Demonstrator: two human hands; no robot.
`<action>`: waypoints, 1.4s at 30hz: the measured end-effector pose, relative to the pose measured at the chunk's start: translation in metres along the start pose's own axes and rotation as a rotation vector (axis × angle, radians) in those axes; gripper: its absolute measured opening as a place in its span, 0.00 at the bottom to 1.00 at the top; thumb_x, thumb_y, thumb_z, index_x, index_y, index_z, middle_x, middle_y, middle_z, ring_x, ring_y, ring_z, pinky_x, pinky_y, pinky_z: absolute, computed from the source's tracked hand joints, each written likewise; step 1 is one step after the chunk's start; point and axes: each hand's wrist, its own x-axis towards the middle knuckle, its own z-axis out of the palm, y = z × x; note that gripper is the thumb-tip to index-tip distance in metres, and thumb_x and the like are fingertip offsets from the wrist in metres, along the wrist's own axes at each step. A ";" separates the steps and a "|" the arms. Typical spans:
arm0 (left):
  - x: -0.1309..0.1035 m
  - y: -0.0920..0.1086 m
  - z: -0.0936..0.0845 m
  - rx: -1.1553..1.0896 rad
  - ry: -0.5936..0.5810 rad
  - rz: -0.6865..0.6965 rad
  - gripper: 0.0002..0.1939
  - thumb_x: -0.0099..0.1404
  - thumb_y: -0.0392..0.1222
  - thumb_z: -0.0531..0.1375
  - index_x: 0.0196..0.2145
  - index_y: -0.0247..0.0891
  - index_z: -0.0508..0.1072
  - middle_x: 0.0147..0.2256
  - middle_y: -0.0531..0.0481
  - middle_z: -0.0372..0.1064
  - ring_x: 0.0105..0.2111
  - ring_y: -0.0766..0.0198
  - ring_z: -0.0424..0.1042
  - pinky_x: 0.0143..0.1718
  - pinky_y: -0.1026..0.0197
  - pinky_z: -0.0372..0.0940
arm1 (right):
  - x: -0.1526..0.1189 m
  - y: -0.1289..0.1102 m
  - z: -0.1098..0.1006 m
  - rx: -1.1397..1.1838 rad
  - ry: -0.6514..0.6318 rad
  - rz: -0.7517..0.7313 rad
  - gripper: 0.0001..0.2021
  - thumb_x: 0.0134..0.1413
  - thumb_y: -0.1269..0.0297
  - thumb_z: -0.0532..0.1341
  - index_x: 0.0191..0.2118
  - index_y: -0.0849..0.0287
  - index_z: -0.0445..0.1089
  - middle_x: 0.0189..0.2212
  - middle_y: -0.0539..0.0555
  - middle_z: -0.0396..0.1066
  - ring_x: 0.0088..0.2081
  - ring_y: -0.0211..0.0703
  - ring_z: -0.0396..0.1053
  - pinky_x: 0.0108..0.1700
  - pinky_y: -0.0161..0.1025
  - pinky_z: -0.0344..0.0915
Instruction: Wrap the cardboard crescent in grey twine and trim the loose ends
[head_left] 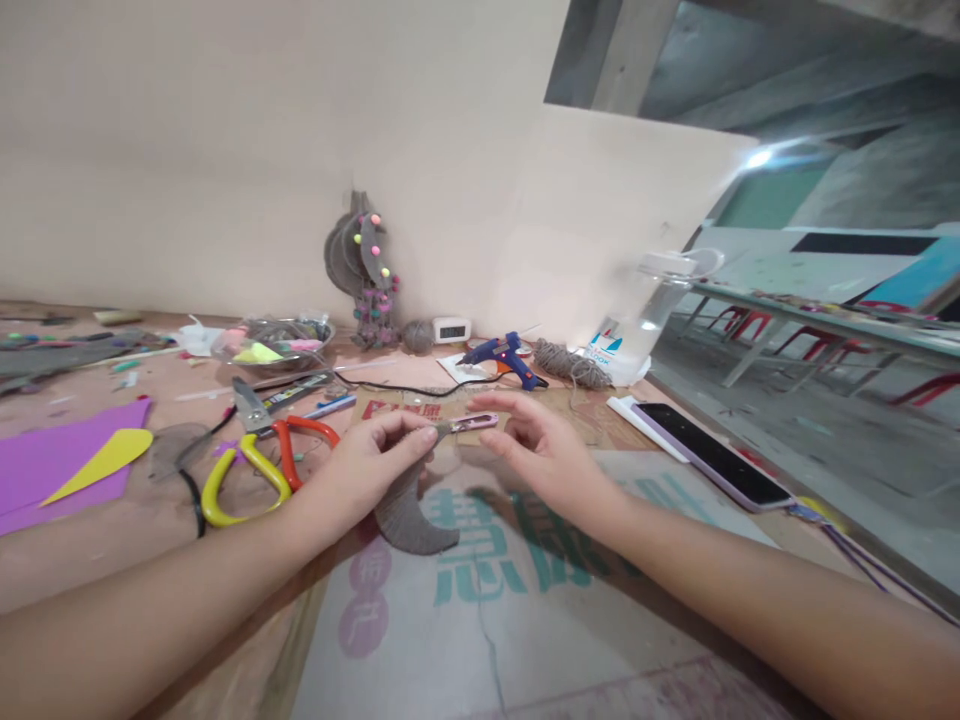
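Observation:
My left hand [386, 455] pinches the upper tip of a grey crescent-shaped piece [420, 525], which looks wrapped in yarn and hangs below the fingers. A small pink object with an open slot [476, 423] sticks out to the right from that tip. Just right of it, my right hand [536, 450] is held with thumb and fingers apart, its fingertips close to the pink object's end. Beneath both hands lies a pale printed sheet [480, 640] with green characters.
Yellow-handled scissors [247, 485], red-handled scissors [289, 450] and purple sheets [75, 460] lie left. Behind are a blue glue gun [506, 358], grey yarn [570, 365], a small digital clock [452, 331] and a clear jug [637, 310]. A phone [712, 450] lies right.

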 end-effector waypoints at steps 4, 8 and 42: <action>-0.002 0.001 0.001 0.111 -0.014 0.049 0.12 0.59 0.50 0.60 0.34 0.38 0.72 0.25 0.55 0.68 0.22 0.68 0.68 0.24 0.67 0.60 | -0.002 -0.003 0.010 0.265 -0.160 0.139 0.19 0.52 0.64 0.59 0.51 0.57 0.62 0.36 0.52 0.69 0.21 0.30 0.61 0.23 0.32 0.60; -0.005 0.003 0.002 0.166 -0.026 0.123 0.16 0.59 0.47 0.60 0.44 0.41 0.74 0.33 0.51 0.72 0.29 0.66 0.70 0.30 0.66 0.63 | -0.003 -0.004 0.013 0.339 -0.158 0.130 0.12 0.54 0.67 0.57 0.44 0.60 0.66 0.28 0.48 0.68 0.22 0.31 0.63 0.26 0.32 0.61; -0.009 0.007 0.006 0.387 0.099 0.190 0.09 0.58 0.44 0.59 0.36 0.41 0.76 0.33 0.51 0.76 0.33 0.61 0.73 0.35 0.62 0.66 | -0.011 -0.003 0.002 -0.439 -0.042 -0.610 0.06 0.59 0.71 0.54 0.37 0.59 0.68 0.34 0.55 0.68 0.38 0.41 0.64 0.40 0.38 0.63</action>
